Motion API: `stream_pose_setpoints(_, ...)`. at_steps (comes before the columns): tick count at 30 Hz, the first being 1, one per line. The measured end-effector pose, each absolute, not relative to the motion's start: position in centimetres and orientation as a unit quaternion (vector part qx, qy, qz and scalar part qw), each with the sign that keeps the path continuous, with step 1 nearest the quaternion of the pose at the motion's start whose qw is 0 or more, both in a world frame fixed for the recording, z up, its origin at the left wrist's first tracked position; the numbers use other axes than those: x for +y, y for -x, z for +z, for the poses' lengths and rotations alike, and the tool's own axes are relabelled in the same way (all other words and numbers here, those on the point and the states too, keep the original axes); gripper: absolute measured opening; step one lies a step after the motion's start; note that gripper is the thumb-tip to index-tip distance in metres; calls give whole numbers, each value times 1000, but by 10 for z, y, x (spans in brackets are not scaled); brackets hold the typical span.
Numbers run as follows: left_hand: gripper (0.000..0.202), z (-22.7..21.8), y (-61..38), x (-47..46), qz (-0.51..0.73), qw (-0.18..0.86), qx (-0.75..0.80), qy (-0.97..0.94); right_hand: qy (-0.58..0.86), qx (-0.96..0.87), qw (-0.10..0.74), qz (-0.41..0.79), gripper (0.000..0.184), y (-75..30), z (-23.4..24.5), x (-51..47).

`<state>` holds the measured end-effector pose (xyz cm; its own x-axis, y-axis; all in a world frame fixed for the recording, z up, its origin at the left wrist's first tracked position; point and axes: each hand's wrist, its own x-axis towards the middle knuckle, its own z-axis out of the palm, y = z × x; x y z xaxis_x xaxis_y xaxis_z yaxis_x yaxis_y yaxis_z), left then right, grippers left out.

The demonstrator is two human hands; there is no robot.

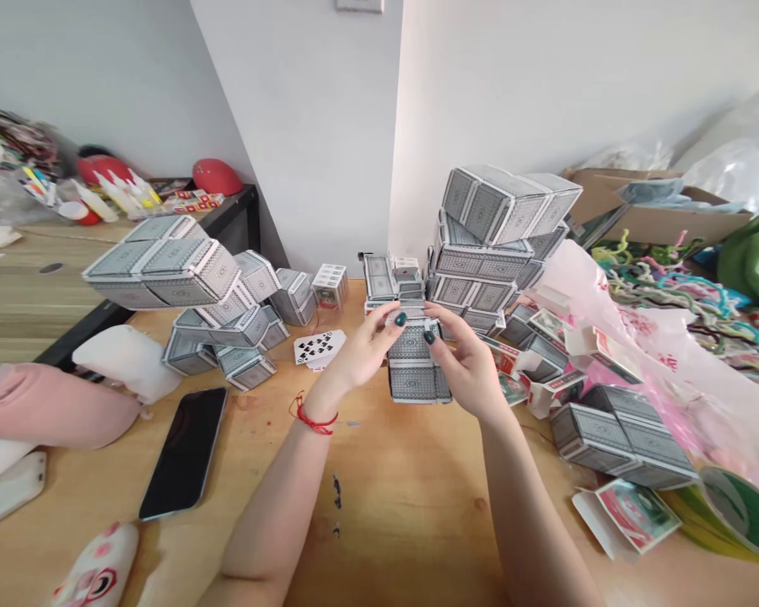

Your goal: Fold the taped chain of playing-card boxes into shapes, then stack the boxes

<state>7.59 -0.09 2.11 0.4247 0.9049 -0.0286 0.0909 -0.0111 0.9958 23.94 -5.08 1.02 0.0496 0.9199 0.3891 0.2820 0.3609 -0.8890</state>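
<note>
Both my hands meet over the middle of the wooden table (392, 506). My left hand (363, 350) and my right hand (468, 362) pinch the top of a small block made of grey-backed playing cards (414, 371), which stands on the table between them. Fingers of both hands are curled on its upper edge. A red string bracelet (313, 419) circles my left wrist. Loose face-up cards (318, 347) lie just left of my left hand.
A pile of card blocks (183, 287) stands at the left and a taller stack (493, 244) behind my hands. More blocks (620, 438) and card boxes (632, 510) lie right. A black phone (186, 451) rests front left; pink plastic (670, 362) and cardboard box (645, 211) sit at right.
</note>
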Motion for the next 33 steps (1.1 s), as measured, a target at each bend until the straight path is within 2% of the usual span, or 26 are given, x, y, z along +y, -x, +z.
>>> stream_pose_setpoints(3, 58, 23, -72, -6, 349, 527, 400, -663, 502, -601, 551, 288, 31, -240, 4, -47)
stream_pose_setpoints(6, 62, 21, -74, -11, 369, 481, 402, -686, 515, -595, 554, 272, 29, -240, 1, -45)
stream_pose_setpoints(12, 58, 20, -83, -16, 393, 437, 418, -693, 525, -586, 558, 265, 29, -240, 3, -48)
stream_pose_setpoints(23, 59, 33, -89, -32, 384, 255, 480, -746, 531, -585, 553, 264, 26, -233, 6, -50)
stream_pose_setpoints(33, 51, 27, -93, -32, 372, 235, 458, -772, 543, -566, 557, 274, 19, -237, 6, -50)
